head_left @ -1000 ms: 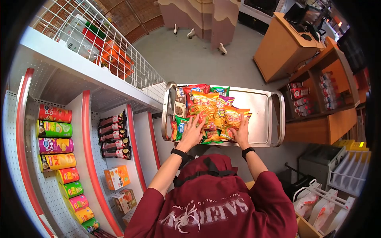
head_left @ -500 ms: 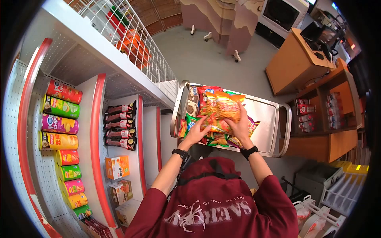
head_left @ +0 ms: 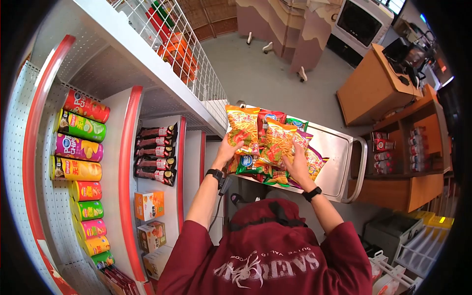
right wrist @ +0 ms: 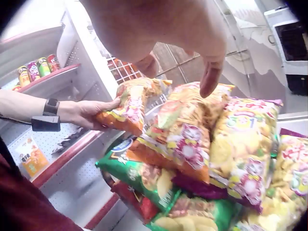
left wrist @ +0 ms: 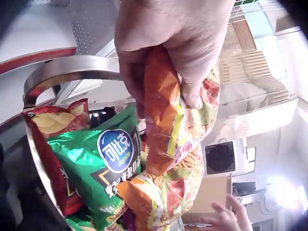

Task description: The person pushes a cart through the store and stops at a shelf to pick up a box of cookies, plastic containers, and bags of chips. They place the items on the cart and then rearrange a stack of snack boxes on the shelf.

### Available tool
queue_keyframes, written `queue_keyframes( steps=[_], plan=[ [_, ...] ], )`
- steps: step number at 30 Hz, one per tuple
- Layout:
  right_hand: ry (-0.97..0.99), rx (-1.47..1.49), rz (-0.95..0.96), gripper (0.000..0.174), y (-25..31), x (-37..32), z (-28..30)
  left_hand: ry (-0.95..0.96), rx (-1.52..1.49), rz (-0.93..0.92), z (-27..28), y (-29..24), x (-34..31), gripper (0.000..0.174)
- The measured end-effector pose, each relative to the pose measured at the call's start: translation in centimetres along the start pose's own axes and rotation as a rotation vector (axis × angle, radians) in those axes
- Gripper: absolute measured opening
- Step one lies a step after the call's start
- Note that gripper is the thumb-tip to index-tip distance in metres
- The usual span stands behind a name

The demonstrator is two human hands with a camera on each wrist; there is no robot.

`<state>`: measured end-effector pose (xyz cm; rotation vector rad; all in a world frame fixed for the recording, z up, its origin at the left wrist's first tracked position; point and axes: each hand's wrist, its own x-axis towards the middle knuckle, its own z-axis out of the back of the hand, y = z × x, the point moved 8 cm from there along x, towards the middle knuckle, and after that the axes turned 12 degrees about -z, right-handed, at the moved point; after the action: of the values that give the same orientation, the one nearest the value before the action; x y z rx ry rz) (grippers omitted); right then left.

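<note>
My left hand (head_left: 226, 150) grips the lower edge of an orange snack bag (head_left: 244, 123), held at the tray's left end; in the left wrist view the thumb and fingers (left wrist: 192, 94) pinch its orange edge. A second orange bag (head_left: 277, 140) lies on the pile, with my right hand (head_left: 298, 164) at its right side. From the right wrist view, the right hand (right wrist: 163, 29) hovers over that bag (right wrist: 187, 120), fingers extended and not curled round it. Beneath are green bags (left wrist: 96, 159), red bags (head_left: 271, 117) and yellow bags (right wrist: 243, 144).
The metal tray (head_left: 328, 147) has raised handles at both ends. Shelves on the left hold chip cans (head_left: 78, 147), dark packets (head_left: 155, 152) and small boxes (head_left: 149, 205). A wire basket (head_left: 196, 73) stands above. Right are a wooden desk (head_left: 366, 93) and a bottle shelf (head_left: 393, 142).
Both hands were together at the orange bags; the left hand has moved left with one bag, away from the other. The head view has shifted.
</note>
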<state>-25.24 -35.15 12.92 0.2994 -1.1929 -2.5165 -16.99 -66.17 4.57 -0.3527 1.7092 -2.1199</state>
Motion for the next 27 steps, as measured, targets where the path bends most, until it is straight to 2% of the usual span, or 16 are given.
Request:
queue_keyframes(
  steps=[2,4,8,9,10,12,16,18,20,22,26,27],
  plan=[
    [-0.037,-0.056,-0.043,0.068,-2.4,-1.0,1.0,0.005,0.04,-0.032,-0.1,1.1,1.3,0.072],
    [-0.043,-0.12,-0.141,0.066,-4.9,-2.2,1.8,0.021,-0.042,-0.009,-0.8,2.1,2.1,0.07],
    [-0.031,-0.099,-0.327,0.061,-8.9,-5.3,2.6,0.118,0.087,0.042,-2.0,3.3,3.1,0.068],
    [-0.116,-0.136,-0.225,0.061,-9.6,-6.0,2.8,0.148,0.191,0.011,-2.1,5.0,3.8,0.073],
    [-0.119,-0.138,-0.235,0.061,-10.2,-6.7,3.0,0.158,0.189,0.014,-2.3,3.9,3.5,0.073],
    [-0.094,-0.179,-0.348,0.061,-11.8,-7.8,3.1,0.157,0.426,0.057,-1.7,0.6,3.0,0.08],
    [-0.113,-0.206,-0.394,0.061,-14.5,-9.3,3.2,0.143,0.497,-0.088,-2.0,0.9,3.2,0.083],
    [-0.11,-0.217,-0.462,0.057,-15.3,-9.6,3.3,0.159,0.536,-0.082,-2.3,0.5,3.2,0.084],
    [-0.126,-0.227,-0.465,0.057,-15.9,-9.9,3.2,0.171,0.576,-0.075,-2.5,-0.3,2.9,0.084],
    [-0.14,-0.236,-0.461,0.056,-16.2,-9.8,3.1,0.126,0.635,-0.146,-2.4,-1.8,2.5,0.081],
    [-0.149,-0.217,-0.451,0.055,-16.1,-9.7,2.8,0.107,0.742,-0.131,-2.3,-4.2,1.4,0.075],
    [-0.152,-0.212,-0.441,0.055,-16.1,-9.7,2.8,0.107,0.855,-0.177,-2.3,-4.8,1.3,0.073]
  ],
)
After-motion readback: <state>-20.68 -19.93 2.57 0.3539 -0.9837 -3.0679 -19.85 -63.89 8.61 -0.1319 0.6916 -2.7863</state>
